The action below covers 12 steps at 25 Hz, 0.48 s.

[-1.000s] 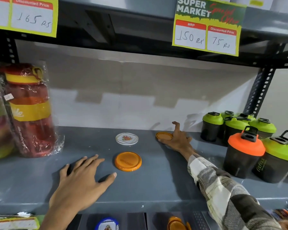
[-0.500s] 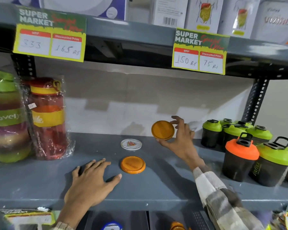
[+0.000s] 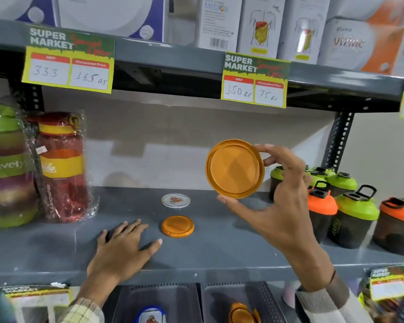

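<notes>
The round orange plastic lid (image 3: 234, 169) is held up in the air above the grey metal shelf (image 3: 219, 252), just right of the middle of the view, tilted so its hollow, ridged underside faces the camera. The right hand (image 3: 282, 206) pinches it by the rim: the thumb presses the edge at about seven o'clock, and the curled fingers (image 3: 266, 149) grip the edge between one and three o'clock. The left hand (image 3: 124, 250) lies flat on the shelf at about seven o'clock from the held lid, fingers straight and spread, holding nothing. Just beside its fingertips, at two o'clock from that hand, a second round orange lid (image 3: 177, 226) lies flat on the shelf. Directly behind this one, at twelve o'clock and apart from it, lies a small white round disc with a red and orange picture (image 3: 175, 200). At nine o'clock in the view stands a red bottle wrapped in clear plastic (image 3: 61, 169), touching a green and purple wrapped bottle (image 3: 7, 166) at the far left edge. At three to four o'clock, dark shaker bottles with green and orange caps (image 3: 355, 215) stand close together. A yellow price tag (image 3: 254, 80) hangs from the shelf above at twelve o'clock.
</notes>
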### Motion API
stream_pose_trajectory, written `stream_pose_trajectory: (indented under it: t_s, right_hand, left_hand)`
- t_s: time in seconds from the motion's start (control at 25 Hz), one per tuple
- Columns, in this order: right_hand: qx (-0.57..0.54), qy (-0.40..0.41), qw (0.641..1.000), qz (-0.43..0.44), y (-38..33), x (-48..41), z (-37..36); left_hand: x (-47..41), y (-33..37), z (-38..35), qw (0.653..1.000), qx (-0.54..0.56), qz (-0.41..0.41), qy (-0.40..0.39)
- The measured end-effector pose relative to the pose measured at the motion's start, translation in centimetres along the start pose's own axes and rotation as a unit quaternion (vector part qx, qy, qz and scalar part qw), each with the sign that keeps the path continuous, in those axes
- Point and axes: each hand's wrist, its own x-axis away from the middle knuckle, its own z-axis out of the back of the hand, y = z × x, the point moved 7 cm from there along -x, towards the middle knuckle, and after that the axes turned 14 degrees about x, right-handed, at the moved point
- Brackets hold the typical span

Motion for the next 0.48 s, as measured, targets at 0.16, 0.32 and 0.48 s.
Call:
stream_pose_trajectory:
  t_s: [0.16, 0.32, 0.48]
  right_hand:
    - [0.000, 0.043, 0.998, 0.045, -2.4, 0.4, 3.6]
    - [-0.004, 0.053, 0.997, 0.053, -3.1, 0.8, 5.1]
    - [-0.027, 0.053, 0.998, 0.029, -2.6, 1.2, 5.0]
  left_hand:
    - [0.1, 0.0, -0.1, 1.000, -0.005, 0.003, -0.002]
    - [-0.1, 0.0, -0.3, 1.000, -0.011, 0.013, -0.016]
    - [-0.1, -0.1, -0.2, 1.000, -0.011, 0.008, -0.010]
